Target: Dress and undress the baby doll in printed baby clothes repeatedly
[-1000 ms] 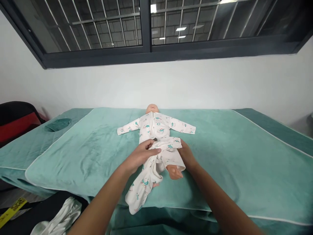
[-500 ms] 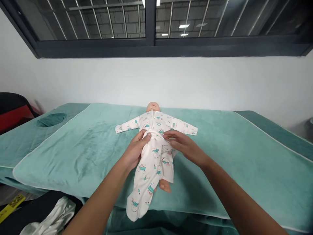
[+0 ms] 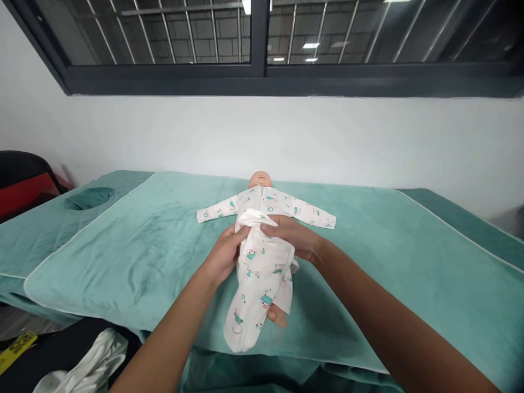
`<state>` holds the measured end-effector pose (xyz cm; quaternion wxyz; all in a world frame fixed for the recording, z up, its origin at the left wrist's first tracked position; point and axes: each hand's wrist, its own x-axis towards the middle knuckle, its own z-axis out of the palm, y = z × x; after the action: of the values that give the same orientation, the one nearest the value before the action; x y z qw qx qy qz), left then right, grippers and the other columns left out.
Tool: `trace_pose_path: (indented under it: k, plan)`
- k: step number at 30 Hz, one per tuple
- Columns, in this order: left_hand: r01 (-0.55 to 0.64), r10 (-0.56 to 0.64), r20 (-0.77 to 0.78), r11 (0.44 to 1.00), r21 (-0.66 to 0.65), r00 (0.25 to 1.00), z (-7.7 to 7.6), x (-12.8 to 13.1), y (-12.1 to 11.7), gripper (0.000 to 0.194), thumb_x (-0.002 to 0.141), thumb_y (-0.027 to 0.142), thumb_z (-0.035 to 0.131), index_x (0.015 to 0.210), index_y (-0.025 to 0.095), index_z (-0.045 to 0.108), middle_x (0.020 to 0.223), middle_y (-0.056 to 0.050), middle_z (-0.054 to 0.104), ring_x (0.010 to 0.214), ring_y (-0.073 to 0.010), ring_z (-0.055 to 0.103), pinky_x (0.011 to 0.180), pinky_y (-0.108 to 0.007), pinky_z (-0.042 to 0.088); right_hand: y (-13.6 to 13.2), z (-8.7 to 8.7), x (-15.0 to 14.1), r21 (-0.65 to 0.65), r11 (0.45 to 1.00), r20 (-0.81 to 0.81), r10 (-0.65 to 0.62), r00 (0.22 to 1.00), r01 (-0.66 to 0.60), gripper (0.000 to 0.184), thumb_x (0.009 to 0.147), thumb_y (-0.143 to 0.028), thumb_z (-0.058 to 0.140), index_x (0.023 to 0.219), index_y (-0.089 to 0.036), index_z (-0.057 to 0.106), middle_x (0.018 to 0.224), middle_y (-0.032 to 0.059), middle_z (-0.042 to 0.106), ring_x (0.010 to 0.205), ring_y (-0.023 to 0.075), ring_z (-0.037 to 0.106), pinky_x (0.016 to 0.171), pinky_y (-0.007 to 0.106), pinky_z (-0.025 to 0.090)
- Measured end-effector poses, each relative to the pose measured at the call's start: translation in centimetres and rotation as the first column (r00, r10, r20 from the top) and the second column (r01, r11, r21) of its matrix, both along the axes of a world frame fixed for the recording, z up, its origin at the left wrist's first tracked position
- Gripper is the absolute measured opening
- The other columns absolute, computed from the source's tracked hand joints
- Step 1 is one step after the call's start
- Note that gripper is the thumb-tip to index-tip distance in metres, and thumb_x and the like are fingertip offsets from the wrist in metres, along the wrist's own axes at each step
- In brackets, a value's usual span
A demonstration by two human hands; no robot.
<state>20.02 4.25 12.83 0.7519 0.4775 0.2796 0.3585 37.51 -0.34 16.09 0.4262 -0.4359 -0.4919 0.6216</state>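
A baby doll (image 3: pixel 260 179) lies on its back on a teal towel (image 3: pixel 135 245), dressed in a white printed sleepsuit (image 3: pixel 262 267) with both sleeves spread out. My left hand (image 3: pixel 224 254) grips the sleepsuit fabric at the doll's waist from the left. From the right, my right hand (image 3: pixel 295 236) is closed on the same bunched fabric. One empty suit leg hangs toward the towel's front edge. A bare doll foot (image 3: pixel 277 315) shows beside it.
The towel covers a teal massage table with a face hole (image 3: pixel 89 197) at the left. A white wall and a dark-framed window stand behind. A red and black object (image 3: pixel 22 183) sits at far left, and white cloth (image 3: pixel 88 368) lies on the floor at lower left.
Both hands moved up from the doll's legs to its waist and bunched the sleepsuit fabric there. The loose suit leg swung over the doll's legs, covering one foot.
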Motion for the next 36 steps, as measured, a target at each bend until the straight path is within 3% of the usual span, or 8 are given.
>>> trace_pose_path:
  k: [4, 6, 12, 15, 19, 26, 32, 36]
  plan:
    - [-0.190, 0.185, -0.098, 0.981, -0.047, 0.978, 0.5, 1.0, 0.3, 0.048, 0.069, 0.047, 0.073, 0.103, 0.013, 0.066, 0.070, -0.003, 0.070, 0.061, -0.0173, 0.062, 0.059, -0.026, 0.045, -0.1, -0.5, -0.6, -0.069, 0.983, 0.316, 0.181, 0.931, -0.167, 0.033, 0.065, -0.042, 0.079, 0.087, -0.017, 0.072, 0.078, 0.0033, 0.070, 0.068, 0.0174, 0.063, 0.056, 0.024, 0.049]
    - [-0.211, 0.202, -0.138, 0.976, -0.058, 0.970, 0.5, 0.7, 0.3, 0.047, 0.071, 0.048, 0.072, 0.100, 0.012, 0.067, 0.067, -0.003, 0.069, 0.057, -0.0167, 0.061, 0.057, -0.026, 0.045, -0.1, -0.5, -0.7, -0.062, 0.985, 0.302, 0.170, 0.938, -0.158, 0.032, 0.067, -0.042, 0.078, 0.086, -0.017, 0.072, 0.078, 0.0031, 0.070, 0.069, 0.0173, 0.063, 0.059, 0.025, 0.050]
    - [0.205, -0.206, -0.022, 0.977, -0.062, 0.978, -0.9, -1.2, -0.3, 0.053, 0.063, 0.035, 0.082, 0.107, 0.011, 0.066, 0.090, -0.010, 0.073, 0.078, -0.0227, 0.068, 0.070, -0.029, 0.050, 0.2, -0.9, -1.1, -0.071, 0.993, -0.145, -0.103, 0.984, 0.093, 0.041, 0.079, -0.049, 0.067, 0.099, -0.013, 0.068, 0.092, 0.0094, 0.072, 0.081, 0.0213, 0.067, 0.076, 0.033, 0.054]
    - [0.029, -0.019, 0.090, 0.994, -0.109, 0.996, -0.9, -0.7, -0.6, 0.048, 0.072, 0.036, 0.075, 0.113, 0.013, 0.063, 0.093, -0.009, 0.073, 0.080, -0.0221, 0.069, 0.074, -0.030, 0.051, 0.0, -1.1, -1.4, -0.084, 0.996, -0.109, -0.044, 0.993, 0.035, 0.044, 0.079, -0.053, 0.066, 0.099, -0.014, 0.069, 0.089, 0.0079, 0.072, 0.078, 0.0199, 0.067, 0.072, 0.030, 0.053]
    - [-0.079, 0.098, 0.107, 0.981, -0.177, 0.989, -0.5, -0.1, -1.0, 0.044, 0.078, 0.041, 0.069, 0.112, 0.014, 0.062, 0.089, -0.008, 0.073, 0.077, -0.0210, 0.069, 0.071, -0.030, 0.053, -0.6, -0.7, -1.5, -0.069, 0.979, 0.226, 0.204, 0.953, -0.194, 0.039, 0.067, -0.040, 0.079, 0.097, -0.017, 0.072, 0.091, 0.0043, 0.073, 0.087, 0.0223, 0.066, 0.078, 0.032, 0.052]
    - [0.105, -0.102, 0.031, 0.981, -0.161, 0.994, -1.3, -1.7, -1.7, 0.033, 0.065, 0.029, 0.081, 0.090, 0.010, 0.070, 0.076, -0.006, 0.073, 0.064, -0.0177, 0.066, 0.062, -0.026, 0.051, -0.7, -1.4, -1.8, 0.032, 0.998, -0.059, -0.060, 0.996, 0.062, 0.050, 0.080, -0.052, 0.066, 0.112, -0.014, 0.066, 0.104, 0.0102, 0.070, 0.093, 0.0222, 0.065, 0.085, 0.034, 0.050]
    - [-0.048, 0.106, 0.228, 0.968, -0.245, 0.968, -2.0, -1.4, -2.2, 0.042, 0.077, 0.037, 0.070, 0.109, 0.011, 0.063, 0.089, -0.009, 0.073, 0.077, -0.0217, 0.069, 0.073, -0.032, 0.054, -1.4, -1.2, -2.0, -0.013, 0.981, 0.283, 0.188, 0.941, -0.192, 0.049, 0.073, -0.053, 0.071, 0.107, -0.017, 0.069, 0.098, 0.0057, 0.071, 0.091, 0.0218, 0.063, 0.079, 0.031, 0.048]
    - [-0.145, 0.194, 0.146, 0.946, -0.290, 0.970, -1.6, -1.9, -4.4, 0.049, 0.078, 0.039, 0.070, 0.118, 0.012, 0.060, 0.092, -0.011, 0.073, 0.081, -0.0244, 0.070, 0.074, -0.034, 0.055, -1.4, -1.4, -2.1, 0.041, 0.986, 0.374, 0.134, 0.918, -0.161, 0.047, 0.077, -0.054, 0.067, 0.109, -0.019, 0.068, 0.103, 0.0048, 0.070, 0.095, 0.0227, 0.062, 0.082, 0.033, 0.047]
